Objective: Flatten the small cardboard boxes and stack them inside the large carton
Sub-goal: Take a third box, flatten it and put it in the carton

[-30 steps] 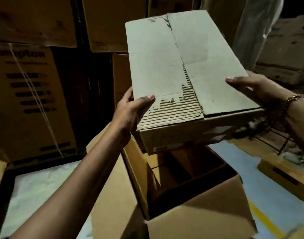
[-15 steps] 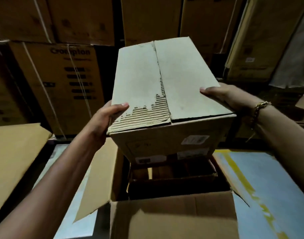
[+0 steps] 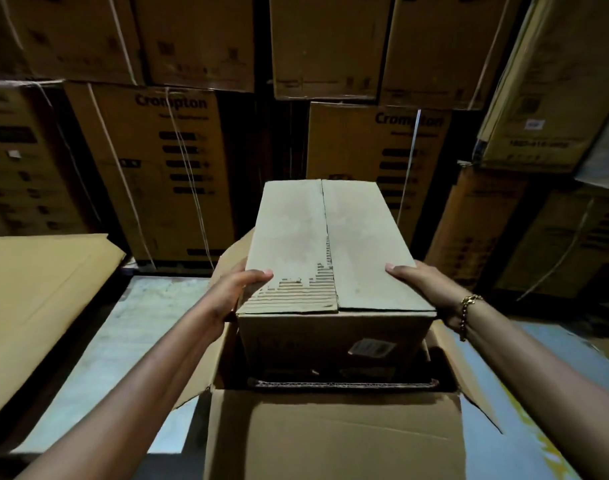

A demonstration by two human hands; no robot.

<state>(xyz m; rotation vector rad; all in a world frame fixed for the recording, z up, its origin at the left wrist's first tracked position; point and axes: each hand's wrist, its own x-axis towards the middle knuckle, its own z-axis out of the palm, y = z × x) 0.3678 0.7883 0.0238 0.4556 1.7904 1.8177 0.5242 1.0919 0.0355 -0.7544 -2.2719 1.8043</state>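
Note:
I hold a small cardboard box (image 3: 330, 244) between both hands, still in its full box shape, its top flaps closed and one flap torn down to the corrugation. My left hand (image 3: 232, 292) grips its left side with the thumb on top. My right hand (image 3: 424, 289), with a bracelet at the wrist, grips its right side. The box sits low in the mouth of the large open carton (image 3: 330, 434), whose flaps stand out to the left, the right and the front. The edge of another piece of cardboard (image 3: 343, 383) shows inside the carton under the box.
Stacked printed cartons (image 3: 164, 168) form a wall straight ahead and to the right. A big flat sheet of cardboard (image 3: 36, 306) lies at the left. The pale floor (image 3: 123, 327) shows on both sides of the carton, with a yellow line at the right.
The box has come down from chest height and levelled out, and now sits partly inside the large carton. Both hands kept their grip on its sides.

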